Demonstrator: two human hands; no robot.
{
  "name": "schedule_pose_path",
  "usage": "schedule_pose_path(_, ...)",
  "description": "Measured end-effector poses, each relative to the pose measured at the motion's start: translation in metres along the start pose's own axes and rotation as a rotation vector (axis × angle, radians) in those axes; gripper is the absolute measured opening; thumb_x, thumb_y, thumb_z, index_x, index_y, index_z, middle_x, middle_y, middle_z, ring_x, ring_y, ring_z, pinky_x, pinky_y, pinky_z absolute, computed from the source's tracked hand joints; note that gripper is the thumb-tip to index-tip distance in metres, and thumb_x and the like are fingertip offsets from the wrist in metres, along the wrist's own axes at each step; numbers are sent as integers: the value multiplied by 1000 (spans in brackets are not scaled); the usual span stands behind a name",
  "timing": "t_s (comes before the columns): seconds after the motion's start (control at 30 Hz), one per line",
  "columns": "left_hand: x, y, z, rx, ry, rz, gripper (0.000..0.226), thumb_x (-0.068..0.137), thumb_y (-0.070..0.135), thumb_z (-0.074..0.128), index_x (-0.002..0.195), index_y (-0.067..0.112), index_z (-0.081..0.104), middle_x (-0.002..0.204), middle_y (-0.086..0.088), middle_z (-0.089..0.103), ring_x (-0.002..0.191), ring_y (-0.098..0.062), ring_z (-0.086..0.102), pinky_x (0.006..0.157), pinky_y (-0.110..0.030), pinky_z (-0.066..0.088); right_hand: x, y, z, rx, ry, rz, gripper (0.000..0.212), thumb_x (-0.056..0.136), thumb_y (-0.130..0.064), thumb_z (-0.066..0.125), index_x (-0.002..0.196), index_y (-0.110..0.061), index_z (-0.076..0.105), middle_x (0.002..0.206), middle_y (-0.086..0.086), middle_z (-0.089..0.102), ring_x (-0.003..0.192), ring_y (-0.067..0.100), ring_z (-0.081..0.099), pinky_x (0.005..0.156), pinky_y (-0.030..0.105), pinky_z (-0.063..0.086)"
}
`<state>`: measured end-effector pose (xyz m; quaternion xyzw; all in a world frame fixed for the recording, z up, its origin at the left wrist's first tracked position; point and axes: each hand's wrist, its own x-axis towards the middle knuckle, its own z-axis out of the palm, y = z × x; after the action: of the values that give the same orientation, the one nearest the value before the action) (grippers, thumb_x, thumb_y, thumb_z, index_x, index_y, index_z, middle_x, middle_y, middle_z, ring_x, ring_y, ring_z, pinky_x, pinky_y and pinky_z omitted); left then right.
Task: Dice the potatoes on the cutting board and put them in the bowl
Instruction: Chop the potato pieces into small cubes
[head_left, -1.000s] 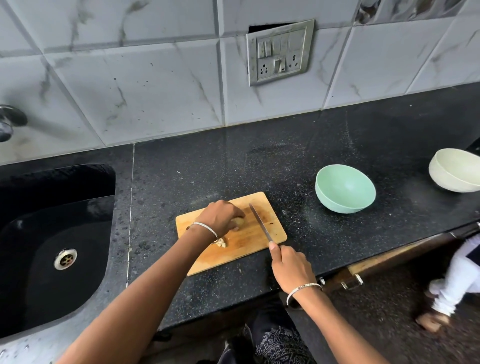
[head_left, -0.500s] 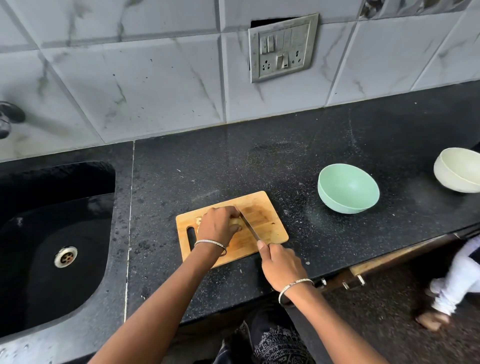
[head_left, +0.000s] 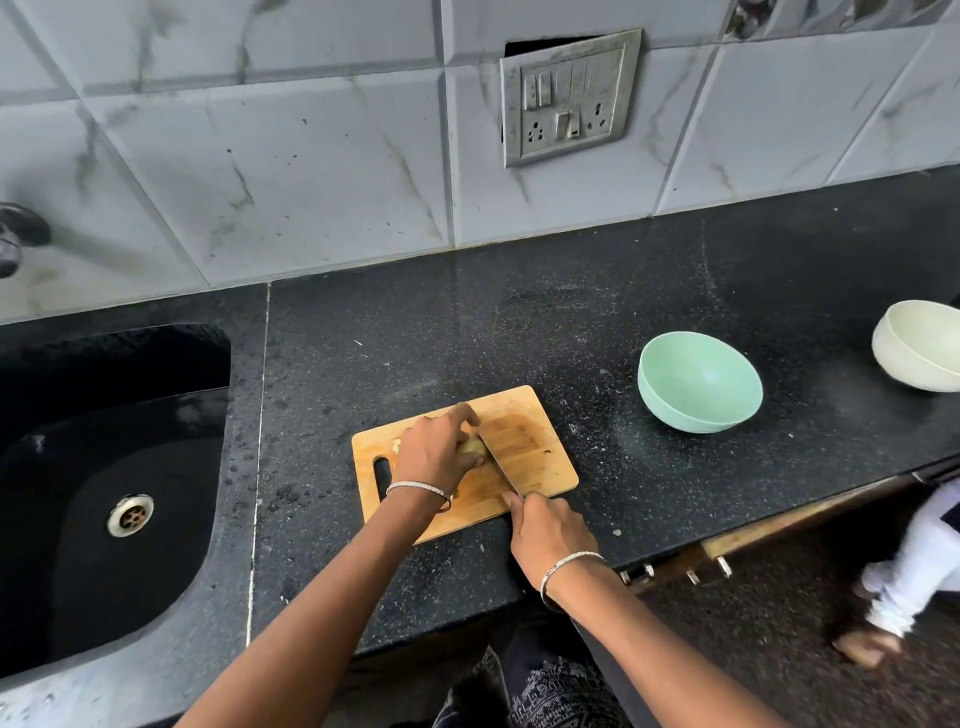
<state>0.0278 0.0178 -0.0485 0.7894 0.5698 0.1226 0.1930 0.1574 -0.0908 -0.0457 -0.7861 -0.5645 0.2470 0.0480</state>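
Note:
A wooden cutting board (head_left: 540, 447) lies on the black counter. My left hand (head_left: 434, 452) presses down on a pale potato (head_left: 471, 447) near the board's middle, hiding most of it. My right hand (head_left: 550, 532) is closed on the handle of a knife (head_left: 501, 467) at the board's front edge. Its blade runs up to the potato's right side and touches it. A small pale piece shows at the left of my left hand. The mint green bowl (head_left: 698, 382) stands empty to the right of the board.
A black sink (head_left: 104, 467) with a metal drain lies to the left. A cream bowl (head_left: 919, 353) sits at the far right edge. A switch plate (head_left: 569, 96) hangs on the tiled wall. Another person's legs (head_left: 904, 566) stand on the floor at right.
The knife came from the right part of the board leftward to the potato. My left hand shifted its hold on the potato, with fingers now curled over its top.

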Motion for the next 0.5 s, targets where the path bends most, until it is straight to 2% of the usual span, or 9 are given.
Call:
schedule_pose_path(0.1, 4, 6, -9, 132, -103, 103, 48, 79, 30, 74, 120, 37, 51, 104, 2, 66, 97, -19, 63, 78, -32, 49, 0, 1, -1, 15, -8, -3, 50, 103, -48, 26, 107, -11, 59, 113, 15, 62, 106, 39, 59, 76, 40, 43)
schedule_pose_path(0.23, 11, 13, -22, 233, -214, 173, 27, 81, 28, 70, 106, 39, 65, 103, 3, 57, 99, -19, 58, 77, -30, 42, -2, 4, -4, 69, -31, -14, 48, 103, -48, 27, 102, -11, 60, 108, 15, 63, 101, 39, 60, 77, 41, 46)
schedule_pose_path(0.37, 16, 19, -24, 262, -223, 198, 25, 78, 21, 73, 98, 36, 70, 103, 4, 64, 100, -17, 59, 79, -32, 48, -10, 15, -6, 91, -74, -13, 46, 103, -46, 28, 98, -12, 58, 103, 14, 64, 99, 38, 61, 77, 41, 47)
schedule_pose_path(0.5, 18, 17, -23, 267, -223, 202, 24, 78, 23, 75, 97, 36, 70, 105, 4, 65, 99, -18, 60, 79, -33, 51, -25, 32, -17, 70, -103, -6, 53, 102, -51, 21, 101, -13, 58, 101, 13, 64, 99, 35, 60, 76, 40, 44)
